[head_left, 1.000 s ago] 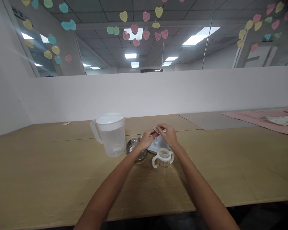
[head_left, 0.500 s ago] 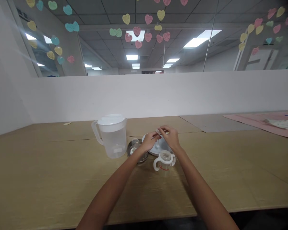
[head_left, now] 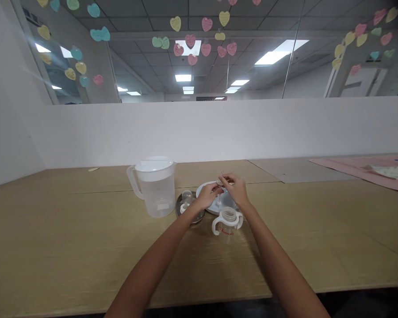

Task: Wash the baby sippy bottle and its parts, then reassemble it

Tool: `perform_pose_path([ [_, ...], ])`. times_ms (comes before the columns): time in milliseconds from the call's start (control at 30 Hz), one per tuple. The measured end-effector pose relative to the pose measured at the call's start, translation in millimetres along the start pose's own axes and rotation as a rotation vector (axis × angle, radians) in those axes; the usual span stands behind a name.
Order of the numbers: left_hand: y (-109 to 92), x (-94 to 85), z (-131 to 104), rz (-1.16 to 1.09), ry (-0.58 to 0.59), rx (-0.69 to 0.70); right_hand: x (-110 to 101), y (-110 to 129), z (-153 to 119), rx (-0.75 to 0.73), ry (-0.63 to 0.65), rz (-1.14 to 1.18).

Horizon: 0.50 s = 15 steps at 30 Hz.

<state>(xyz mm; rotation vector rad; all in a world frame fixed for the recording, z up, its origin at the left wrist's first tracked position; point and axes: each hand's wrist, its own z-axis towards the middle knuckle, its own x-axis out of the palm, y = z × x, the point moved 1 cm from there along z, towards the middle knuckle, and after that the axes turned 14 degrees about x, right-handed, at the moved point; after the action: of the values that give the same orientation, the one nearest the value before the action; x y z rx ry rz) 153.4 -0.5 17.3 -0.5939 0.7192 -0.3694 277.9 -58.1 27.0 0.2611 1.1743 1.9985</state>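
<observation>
My left hand [head_left: 208, 195] and my right hand [head_left: 234, 189] meet above a white plate [head_left: 200, 187], both with fingers pinched. Between them is a small clear bottle nipple [head_left: 219, 182], mostly covered by the fingers. A thin straw hangs beneath it, its thicker end [head_left: 219, 203] over the plate. Some slender bit pokes up above my right fingertips. Nearer to me, a clear baby bottle [head_left: 227, 227] with white side handles and red print stands upright without a lid. Left of the plate, a metal dish [head_left: 199, 218] holds a clear domed cap [head_left: 186, 196] and a white ring, partly behind my left wrist.
A lidded plastic pitcher [head_left: 158, 194] with liquid in it stands to the left of the dish. Pink cloth [head_left: 338, 167] and a grey sheet [head_left: 268, 170] lie at the back right. A white wall [head_left: 199, 132] with glass above it bounds the table.
Both hands stay nearly in place over the plate. A thin tip now shows more clearly above my right fingers, and the clear piece appears slightly lower and tilted differently.
</observation>
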Motion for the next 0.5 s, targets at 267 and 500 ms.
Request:
perform_pose_path([
  [267,4,1.8,-1,0.061,0.015,-0.003,0,-5,-1,-0.009,0.027,-0.087],
  [500,4,2.5,-2,0.142,0.066,0.034,0,-12,-2,-0.006,0.043,-0.133],
])
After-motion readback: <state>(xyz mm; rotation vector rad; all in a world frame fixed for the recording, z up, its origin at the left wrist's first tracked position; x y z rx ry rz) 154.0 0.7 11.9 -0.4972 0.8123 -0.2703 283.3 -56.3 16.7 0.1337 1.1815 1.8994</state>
